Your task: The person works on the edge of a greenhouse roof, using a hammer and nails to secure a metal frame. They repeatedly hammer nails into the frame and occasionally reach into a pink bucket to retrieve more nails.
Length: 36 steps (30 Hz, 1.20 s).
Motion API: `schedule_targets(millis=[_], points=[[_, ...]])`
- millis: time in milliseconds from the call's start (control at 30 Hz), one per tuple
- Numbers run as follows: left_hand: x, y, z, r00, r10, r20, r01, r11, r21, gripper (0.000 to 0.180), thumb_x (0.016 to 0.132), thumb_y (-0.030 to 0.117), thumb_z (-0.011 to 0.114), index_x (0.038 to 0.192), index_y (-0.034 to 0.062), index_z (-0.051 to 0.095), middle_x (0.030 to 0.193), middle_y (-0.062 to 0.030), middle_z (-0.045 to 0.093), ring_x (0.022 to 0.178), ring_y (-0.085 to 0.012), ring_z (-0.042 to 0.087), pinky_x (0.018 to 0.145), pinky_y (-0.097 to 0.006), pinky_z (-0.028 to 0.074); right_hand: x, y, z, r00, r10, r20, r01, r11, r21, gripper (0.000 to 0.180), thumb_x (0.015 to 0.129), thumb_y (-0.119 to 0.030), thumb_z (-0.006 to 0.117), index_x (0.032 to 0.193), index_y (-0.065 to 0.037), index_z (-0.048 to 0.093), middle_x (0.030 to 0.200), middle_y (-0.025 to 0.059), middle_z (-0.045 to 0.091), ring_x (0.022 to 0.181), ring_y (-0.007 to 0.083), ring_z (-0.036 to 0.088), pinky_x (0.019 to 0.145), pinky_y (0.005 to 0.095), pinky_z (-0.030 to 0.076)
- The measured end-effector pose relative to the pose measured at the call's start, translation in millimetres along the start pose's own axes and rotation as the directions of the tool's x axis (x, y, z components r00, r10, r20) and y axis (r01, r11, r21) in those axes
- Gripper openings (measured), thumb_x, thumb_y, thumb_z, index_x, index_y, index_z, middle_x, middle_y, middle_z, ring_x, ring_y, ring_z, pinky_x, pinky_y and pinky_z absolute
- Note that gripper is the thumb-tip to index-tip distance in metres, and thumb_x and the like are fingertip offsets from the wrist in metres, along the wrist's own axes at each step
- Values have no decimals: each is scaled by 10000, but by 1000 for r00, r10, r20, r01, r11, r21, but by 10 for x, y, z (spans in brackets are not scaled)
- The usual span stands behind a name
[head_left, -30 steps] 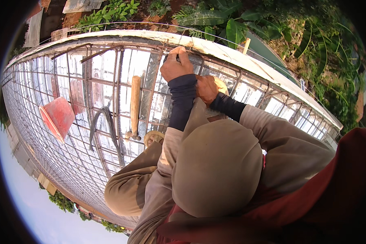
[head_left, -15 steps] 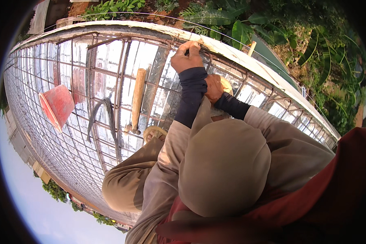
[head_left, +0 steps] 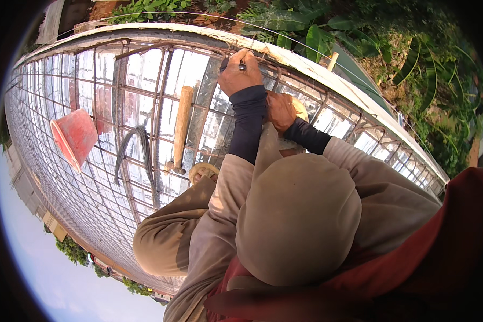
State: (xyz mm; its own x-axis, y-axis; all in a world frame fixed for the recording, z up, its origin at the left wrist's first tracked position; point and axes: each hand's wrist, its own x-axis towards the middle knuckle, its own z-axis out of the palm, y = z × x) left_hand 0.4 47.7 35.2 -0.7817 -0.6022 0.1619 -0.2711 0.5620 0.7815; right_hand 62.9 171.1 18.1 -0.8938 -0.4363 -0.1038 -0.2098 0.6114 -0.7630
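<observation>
My left hand (head_left: 240, 75) is closed round a small dark tool (head_left: 242, 66), two dark ends of it showing at the fingers; its kind is hidden. That hand is at the rusty steel bars beside the pale edge board (head_left: 198, 29). My right hand (head_left: 280, 111) is just behind and right of the left wrist, its fingers mostly hidden. To the left, a hammer (head_left: 182, 126) with a wooden handle lies on the mesh of bars. Beside it hangs a bent bundle of dark tie wire (head_left: 137, 139).
A red bucket (head_left: 78, 134) lies tipped on the mesh of steel bars at left, over shiny sheeting. My bent knees (head_left: 295, 220) take up the near middle. Past the edge board run a thin string and green plants (head_left: 316, 43); a short wooden peg (head_left: 333, 61) stands there.
My left hand has shifted slightly left and turned, and the dark tool now shows in it. My right hand has turned a little. The hammer, wire and bucket have stayed in place.
</observation>
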Motion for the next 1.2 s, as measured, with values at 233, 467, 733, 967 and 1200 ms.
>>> schedule_targets(millis=[233, 467, 733, 967, 1200], points=[[-15, -94, -68, 992, 121, 24, -122, 992, 14, 128, 852, 176, 716, 946, 99, 758, 887, -117, 739, 744, -321, 701, 647, -414, 547, 61, -89, -86, 992, 16, 127, -20, 999, 25, 190, 830, -156, 694, 972, -46, 629, 839, 196, 690, 749, 425, 680, 656, 513, 536], [-15, -70, -65, 993, 96, 69, -103, 989, 103, 127, 862, 227, 738, 935, 124, 751, 873, -105, 732, 733, -342, 701, 625, -438, 548, 45, -84, -67, 998, -47, 52, 45, 998, 38, 195, 840, -154, 691, 989, -55, 614, 844, 190, 690, 743, 416, 680, 637, 503, 535], [101, -38, -93, 969, 207, 138, -233, 947, 221, 124, 889, 265, 721, 917, 147, 743, 830, -121, 744, 674, -353, 713, 579, -460, 554, 77, -151, -139, 993, -21, 117, 20, 1000, 14, 169, 833, -136, 690, 969, -67, 619, 820, 177, 685, 715, 407, 677, 628, 506, 529], [12, -118, -19, 979, 205, 11, -205, 976, 78, 105, 880, 240, 749, 904, 140, 725, 820, -137, 738, 667, -360, 704, 578, -455, 548, 68, -86, -74, 988, 41, 148, -51, 997, 62, 174, 817, -144, 690, 973, -85, 640, 799, 168, 690, 720, 408, 678, 631, 514, 526], [18, -99, -33, 986, 148, 77, -156, 982, 110, 135, 884, 258, 756, 938, 139, 725, 828, -142, 741, 670, -359, 705, 583, -450, 546, 88, -119, -130, 992, 39, 124, -43, 999, 33, 157, 817, -153, 697, 936, -67, 642, 818, 168, 690, 722, 404, 681, 631, 501, 534]])
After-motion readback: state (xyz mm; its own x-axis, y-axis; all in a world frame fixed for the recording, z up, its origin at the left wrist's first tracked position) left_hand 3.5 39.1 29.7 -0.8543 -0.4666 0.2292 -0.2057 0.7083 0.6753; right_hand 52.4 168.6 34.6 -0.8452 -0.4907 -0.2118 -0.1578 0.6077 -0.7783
